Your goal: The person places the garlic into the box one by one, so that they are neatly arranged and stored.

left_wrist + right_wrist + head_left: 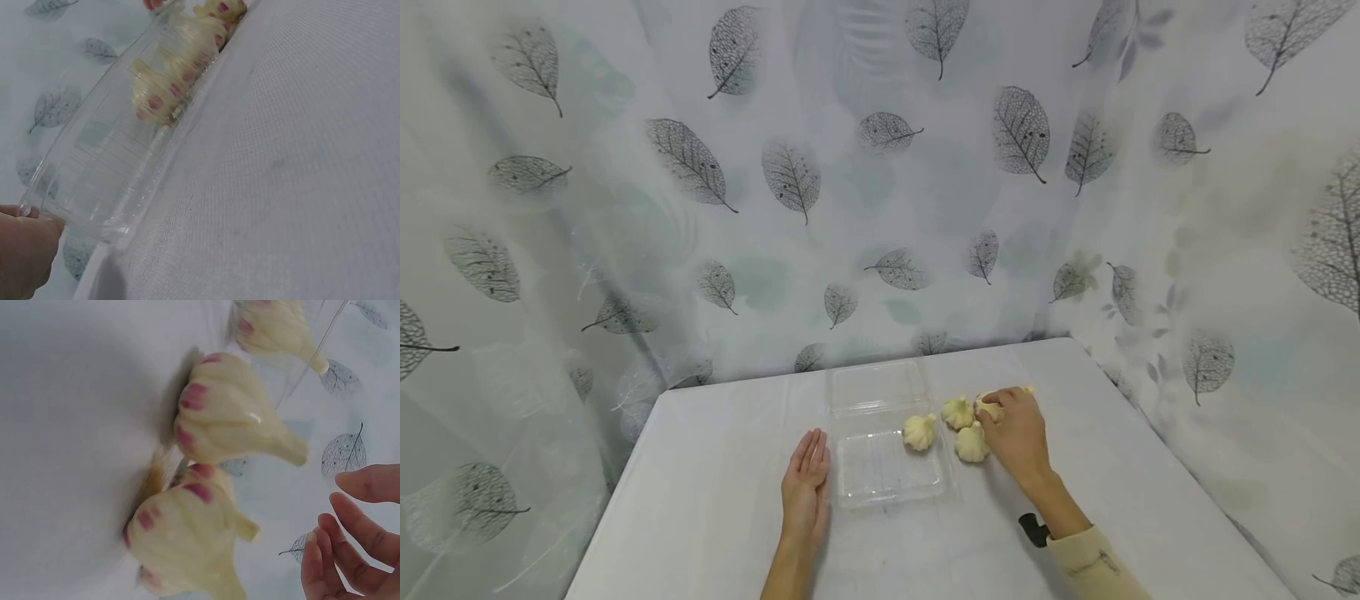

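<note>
A clear plastic clamshell box (891, 500) lies with its lid (880, 385) folded back. Inside its right side sits one pale garlic bulb (919, 432). My left hand (806, 487) rests at the box's left edge, fingers straight, palm towards it; in the left wrist view the fingers touch the corner. Right of the box stand several more bulbs, among them a rear bulb (957, 412) and a front bulb (972, 443). My right hand (1018, 433) is over another bulb (988, 407), partly covering it. Seen from the right wrist, the fingers are loosely bent, apart from the bulbs (181, 540).
A white cloth covers the table (715, 500). Behind and beside it hangs a leaf-print curtain (865, 208). Another bulb (1028, 390) shows slightly beyond the right hand. A black band (1034, 530) is on the right wrist.
</note>
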`<state>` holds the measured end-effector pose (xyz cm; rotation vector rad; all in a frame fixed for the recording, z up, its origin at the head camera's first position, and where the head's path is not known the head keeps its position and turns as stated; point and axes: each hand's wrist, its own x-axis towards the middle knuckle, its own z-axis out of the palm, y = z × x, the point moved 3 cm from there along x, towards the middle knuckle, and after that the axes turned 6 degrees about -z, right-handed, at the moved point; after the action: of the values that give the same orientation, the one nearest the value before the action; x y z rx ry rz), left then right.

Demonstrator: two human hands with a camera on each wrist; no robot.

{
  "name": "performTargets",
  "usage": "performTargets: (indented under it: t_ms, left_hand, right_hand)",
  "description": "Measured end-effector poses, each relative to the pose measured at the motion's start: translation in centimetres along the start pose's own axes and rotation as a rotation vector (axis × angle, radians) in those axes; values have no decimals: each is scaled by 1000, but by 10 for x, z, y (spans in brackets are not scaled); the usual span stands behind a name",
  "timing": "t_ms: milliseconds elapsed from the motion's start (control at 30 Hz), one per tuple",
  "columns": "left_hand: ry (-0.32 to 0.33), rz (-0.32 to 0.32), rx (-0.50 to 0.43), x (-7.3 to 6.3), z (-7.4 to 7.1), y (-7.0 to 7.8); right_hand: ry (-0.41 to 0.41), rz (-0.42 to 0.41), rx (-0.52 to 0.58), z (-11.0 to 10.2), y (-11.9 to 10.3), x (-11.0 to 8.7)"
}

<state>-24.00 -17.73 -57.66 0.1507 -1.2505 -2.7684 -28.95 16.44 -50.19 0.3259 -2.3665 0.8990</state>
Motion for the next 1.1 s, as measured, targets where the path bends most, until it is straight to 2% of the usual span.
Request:
performTargets:
  t_ms: [167,400,800,1100]
  left_hand:
    - [-10,3,-4,-1,0,-1]
    - [-14,-2,-16,-1,0,0]
    - [-35,19,14,-2,1,-1]
    - [-11,-9,-21,-1,1,-2]
  right_hand:
    - [-12,40,-42,-9,10,-5]
    - [7,35,-80,-18,20,-9]
    - [-92,156,-153,-28,35,-16]
    - [-100,162,-175,-30,41,-21]
